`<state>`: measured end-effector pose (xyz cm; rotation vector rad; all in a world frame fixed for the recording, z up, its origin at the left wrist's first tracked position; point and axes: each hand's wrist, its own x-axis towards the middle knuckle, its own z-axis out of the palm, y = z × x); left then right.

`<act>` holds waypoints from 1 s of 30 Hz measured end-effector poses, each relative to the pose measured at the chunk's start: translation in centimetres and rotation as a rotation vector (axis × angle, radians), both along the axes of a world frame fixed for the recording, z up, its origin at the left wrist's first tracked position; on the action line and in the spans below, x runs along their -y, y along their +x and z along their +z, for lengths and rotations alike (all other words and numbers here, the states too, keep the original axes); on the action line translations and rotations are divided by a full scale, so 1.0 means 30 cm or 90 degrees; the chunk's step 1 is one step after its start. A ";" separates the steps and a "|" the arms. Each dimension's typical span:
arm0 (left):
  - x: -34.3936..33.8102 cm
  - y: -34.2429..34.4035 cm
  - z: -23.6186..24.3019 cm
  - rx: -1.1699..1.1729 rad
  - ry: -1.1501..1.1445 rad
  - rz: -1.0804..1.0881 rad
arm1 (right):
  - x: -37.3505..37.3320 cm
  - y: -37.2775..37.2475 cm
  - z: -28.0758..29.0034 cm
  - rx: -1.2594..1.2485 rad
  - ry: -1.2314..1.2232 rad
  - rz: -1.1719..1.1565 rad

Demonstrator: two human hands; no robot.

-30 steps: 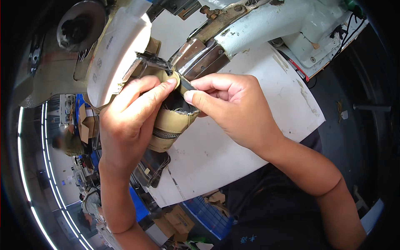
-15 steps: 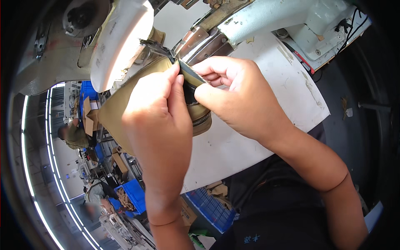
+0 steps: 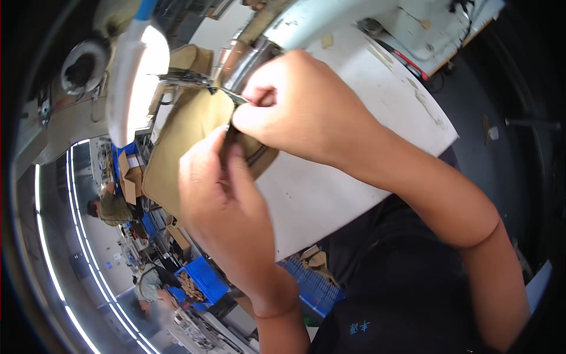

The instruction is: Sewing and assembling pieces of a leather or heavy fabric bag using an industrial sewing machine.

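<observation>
hands: 2 | left hand (image 3: 221, 194) fingers closed on the one tan fabric piece (image 3: 186, 141) | right hand (image 3: 295, 109) pinching the same piece's upper edge by the sewing machine (image 3: 330, 17) | fabric: at the left edge of the white table (image 3: 365, 147), beside 1 lit lamp (image 3: 138, 76) | blue bins (image 3: 203, 280) below | 2 other people (image 3: 112, 206) far left

A tan fabric piece (image 3: 183, 141) with a dark zipper (image 3: 254, 156) lies bent over the white table's edge.
</observation>
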<state>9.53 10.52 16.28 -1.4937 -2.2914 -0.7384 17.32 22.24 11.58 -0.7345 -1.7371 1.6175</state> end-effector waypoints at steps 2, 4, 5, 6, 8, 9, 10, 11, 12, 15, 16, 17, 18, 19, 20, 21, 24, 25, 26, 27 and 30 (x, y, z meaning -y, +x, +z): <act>0.019 -0.049 0.013 -0.100 0.027 -0.085 | 0.028 -0.017 0.019 0.022 0.103 -0.077; -0.002 -0.072 0.056 -0.205 0.019 -0.157 | 0.057 -0.045 0.015 0.012 0.144 -0.094; -0.015 -0.071 0.070 -0.224 0.004 -0.175 | 0.076 -0.049 0.019 0.026 0.145 -0.077; -0.023 -0.077 0.069 -0.210 0.006 -0.197 | 0.127 -0.092 -0.004 0.022 0.149 -0.161; -0.043 -0.106 0.086 -0.323 -0.008 -0.251 | 0.188 -0.094 -0.018 0.072 0.172 -0.206; -0.052 -0.107 0.082 -0.323 -0.003 -0.260 | 0.194 -0.080 -0.043 0.073 0.174 -0.216; -0.050 -0.106 0.089 -0.354 -0.048 -0.288 | 0.216 -0.074 -0.079 -0.008 0.150 -0.244; -0.048 -0.110 0.099 -0.385 -0.093 -0.314 | 0.234 -0.070 -0.115 -0.091 0.126 -0.271; -0.034 -0.126 0.101 -0.393 -0.106 -0.330 | 0.242 -0.061 -0.151 -0.138 0.188 -0.341; 0.018 -0.153 0.027 -0.222 0.001 -0.309 | 0.213 0.007 -0.160 -0.233 0.076 -0.213; 0.040 -0.142 0.005 -0.185 -0.001 -0.273 | 0.192 0.045 -0.125 -0.185 -0.084 -0.105; 0.047 -0.136 -0.017 -0.152 -0.009 -0.270 | 0.184 0.061 -0.109 -0.193 -0.081 -0.098; 0.050 -0.133 -0.049 -0.129 0.020 -0.263 | 0.178 0.080 -0.095 -0.197 -0.143 -0.036; 0.047 -0.128 -0.070 -0.107 0.049 -0.256 | 0.171 0.081 -0.088 -0.200 -0.206 0.028; 0.061 -0.121 -0.060 -0.074 0.037 -0.215 | 0.195 0.011 -0.144 -0.352 -0.180 -0.055; 0.068 -0.124 -0.060 -0.082 0.039 -0.209 | 0.193 0.003 -0.138 -0.358 -0.179 -0.046; 0.086 -0.134 -0.062 0.171 0.070 -0.120 | 0.213 0.008 -0.128 -0.396 -0.232 -0.051; 0.079 -0.133 -0.054 0.166 0.070 -0.116 | 0.212 0.017 -0.123 -0.400 -0.233 -0.046; 0.069 -0.131 -0.046 0.259 0.077 -0.128 | 0.208 0.030 -0.118 -0.358 -0.243 -0.033; 0.060 -0.126 -0.041 0.357 0.080 -0.143 | 0.210 0.041 -0.108 -0.314 -0.256 -0.026; 0.039 -0.131 -0.033 0.350 0.071 -0.100 | 0.220 0.013 -0.102 -0.350 -0.180 -0.086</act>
